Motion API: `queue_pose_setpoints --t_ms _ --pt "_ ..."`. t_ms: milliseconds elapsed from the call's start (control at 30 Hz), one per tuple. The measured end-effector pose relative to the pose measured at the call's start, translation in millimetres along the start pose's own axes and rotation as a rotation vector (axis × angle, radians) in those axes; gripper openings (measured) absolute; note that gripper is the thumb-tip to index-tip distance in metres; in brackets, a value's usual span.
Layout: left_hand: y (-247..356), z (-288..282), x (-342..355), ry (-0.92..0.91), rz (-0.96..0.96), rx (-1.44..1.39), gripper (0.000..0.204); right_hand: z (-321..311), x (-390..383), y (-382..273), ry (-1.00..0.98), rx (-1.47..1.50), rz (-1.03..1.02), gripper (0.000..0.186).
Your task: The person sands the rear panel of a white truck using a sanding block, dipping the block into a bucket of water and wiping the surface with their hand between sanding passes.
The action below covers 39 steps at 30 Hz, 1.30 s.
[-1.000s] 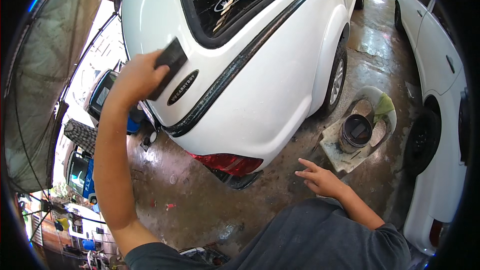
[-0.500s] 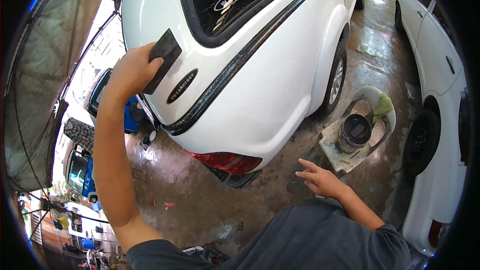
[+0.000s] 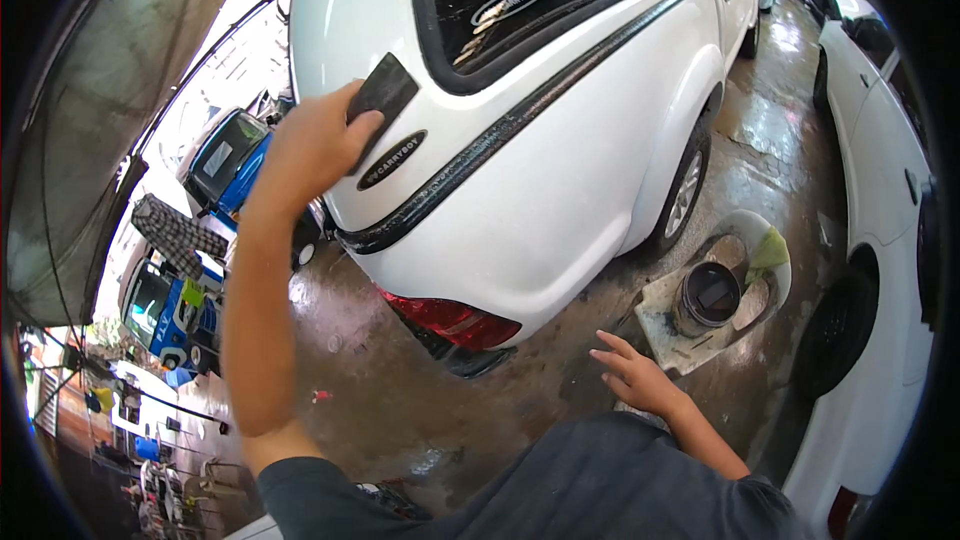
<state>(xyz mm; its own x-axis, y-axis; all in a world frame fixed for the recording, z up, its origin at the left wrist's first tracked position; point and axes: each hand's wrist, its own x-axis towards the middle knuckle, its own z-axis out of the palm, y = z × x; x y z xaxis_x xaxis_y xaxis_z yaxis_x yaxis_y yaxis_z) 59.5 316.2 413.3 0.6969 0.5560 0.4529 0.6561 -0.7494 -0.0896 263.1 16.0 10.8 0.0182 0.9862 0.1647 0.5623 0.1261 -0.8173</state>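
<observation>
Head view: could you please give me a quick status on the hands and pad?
Left hand grips dark pad, flat on white car. Right hand empty, open, low. Nothing blocking.

dark flat rectangular pad [image 3: 383,92], tilted with one corner up, pressed flat against the white rear body panel [image 3: 560,190] of the pickup in the upper middle of the frame, just above an oval black badge, lower edge pinched in the left hand [image 3: 315,145].
</observation>
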Motion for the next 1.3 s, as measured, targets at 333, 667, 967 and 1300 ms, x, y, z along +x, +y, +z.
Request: queue_pose_setpoints --t_ms 333,667,967,1300 --pt "146.1 207.7 -178.2 -0.044 -0.364 -1.323 0.042 -5.3 65.6 -51.6 0.330 0.318 -0.228 0.071" --pt "173.1 263.7 -250.1 0.057 -0.313 -1.425 0.062 2.2 74.4 -46.9 -0.141 0.202 -0.223 0.100" --pt "123.8 218.6 -217.5 0.092 -0.164 -1.324 0.090 -32.8 119.1 -73.3 -0.076 0.129 0.035 0.048" --pt "-19.3 85.8 -37.7 0.481 -0.222 -1.017 0.027 -134.1 334.1 -182.4 0.215 0.354 -0.616 0.029"
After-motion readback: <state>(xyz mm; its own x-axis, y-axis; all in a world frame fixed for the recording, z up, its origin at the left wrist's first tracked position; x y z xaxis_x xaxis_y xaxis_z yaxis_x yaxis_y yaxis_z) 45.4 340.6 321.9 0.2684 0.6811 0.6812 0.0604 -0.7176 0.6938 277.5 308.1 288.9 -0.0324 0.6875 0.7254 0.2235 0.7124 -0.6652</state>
